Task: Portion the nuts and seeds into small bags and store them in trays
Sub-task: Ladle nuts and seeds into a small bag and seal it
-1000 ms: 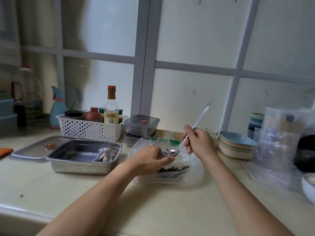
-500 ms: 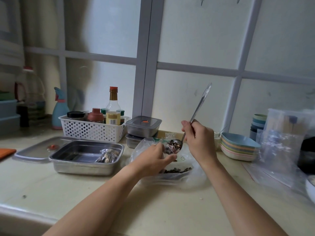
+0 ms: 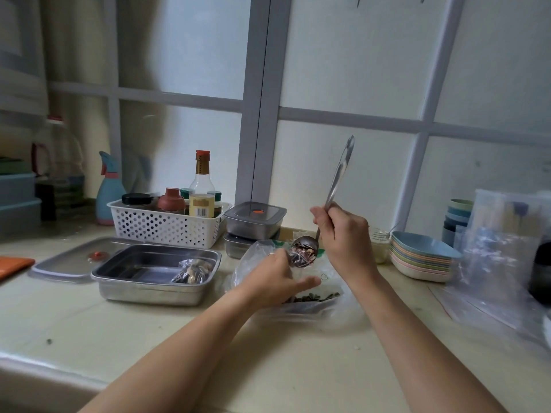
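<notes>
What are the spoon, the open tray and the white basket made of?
The spoon looks like polished metal, likely steel: it is silvery and mirrors the light. The open tray seems to be metal too, grey with a duller, brushed sheen. The white basket is probably plastic: matt white, with moulded round holes.

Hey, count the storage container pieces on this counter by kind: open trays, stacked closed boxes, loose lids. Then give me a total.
Open tray: 1
Stacked boxes, upper and lower: 2
Loose lid: 1
Total: 4
</notes>
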`<move>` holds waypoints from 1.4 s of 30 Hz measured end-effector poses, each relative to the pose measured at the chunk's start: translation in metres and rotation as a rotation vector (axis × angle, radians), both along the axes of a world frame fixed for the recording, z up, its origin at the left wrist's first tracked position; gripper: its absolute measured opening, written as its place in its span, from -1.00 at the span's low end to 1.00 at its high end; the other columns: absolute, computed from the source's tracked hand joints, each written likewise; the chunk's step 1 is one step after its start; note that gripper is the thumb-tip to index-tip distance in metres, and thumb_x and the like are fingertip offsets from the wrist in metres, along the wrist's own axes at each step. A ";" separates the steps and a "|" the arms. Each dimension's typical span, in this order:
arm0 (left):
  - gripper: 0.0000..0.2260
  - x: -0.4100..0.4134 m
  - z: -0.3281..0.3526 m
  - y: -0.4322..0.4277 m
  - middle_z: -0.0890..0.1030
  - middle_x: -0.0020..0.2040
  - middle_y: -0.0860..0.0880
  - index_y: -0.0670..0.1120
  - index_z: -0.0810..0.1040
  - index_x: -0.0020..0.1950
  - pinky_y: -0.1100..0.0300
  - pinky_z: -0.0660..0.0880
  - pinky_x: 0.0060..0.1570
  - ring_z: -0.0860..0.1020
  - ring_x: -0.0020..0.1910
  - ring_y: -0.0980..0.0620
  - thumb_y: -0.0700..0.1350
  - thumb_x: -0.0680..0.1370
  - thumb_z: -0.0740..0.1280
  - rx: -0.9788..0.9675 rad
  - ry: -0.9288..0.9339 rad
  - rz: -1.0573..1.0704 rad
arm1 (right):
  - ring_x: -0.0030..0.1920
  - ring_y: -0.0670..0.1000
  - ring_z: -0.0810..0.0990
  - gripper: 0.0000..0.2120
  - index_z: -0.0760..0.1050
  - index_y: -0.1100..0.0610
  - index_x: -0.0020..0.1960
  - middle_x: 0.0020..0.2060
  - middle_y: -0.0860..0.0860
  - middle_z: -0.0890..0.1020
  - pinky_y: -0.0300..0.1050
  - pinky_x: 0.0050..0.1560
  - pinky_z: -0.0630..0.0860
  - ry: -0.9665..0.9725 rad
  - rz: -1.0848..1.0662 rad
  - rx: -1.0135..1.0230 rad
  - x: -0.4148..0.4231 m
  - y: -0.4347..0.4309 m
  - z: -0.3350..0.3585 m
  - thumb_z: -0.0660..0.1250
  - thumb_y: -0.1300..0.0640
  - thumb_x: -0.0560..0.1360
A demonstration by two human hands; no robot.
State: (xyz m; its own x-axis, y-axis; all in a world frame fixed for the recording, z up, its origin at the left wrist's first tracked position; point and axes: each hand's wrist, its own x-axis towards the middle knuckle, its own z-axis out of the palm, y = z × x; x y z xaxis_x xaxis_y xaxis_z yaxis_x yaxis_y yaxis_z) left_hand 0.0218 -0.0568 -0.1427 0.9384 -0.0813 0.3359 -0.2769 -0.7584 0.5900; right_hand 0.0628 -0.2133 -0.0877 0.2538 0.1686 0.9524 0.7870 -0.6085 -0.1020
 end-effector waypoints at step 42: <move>-0.83 -0.036 0.036 0.019 0.62 -0.13 0.00 -0.02 0.56 0.07 0.15 0.50 -0.38 0.48 -0.37 0.14 0.02 0.57 0.44 -0.071 0.091 -0.291 | -0.49 -0.05 0.58 -0.64 0.60 0.10 -0.19 -0.42 -0.03 0.62 -0.21 -0.34 0.51 0.519 -0.030 0.127 0.012 -0.028 -0.011 0.24 -0.04 0.69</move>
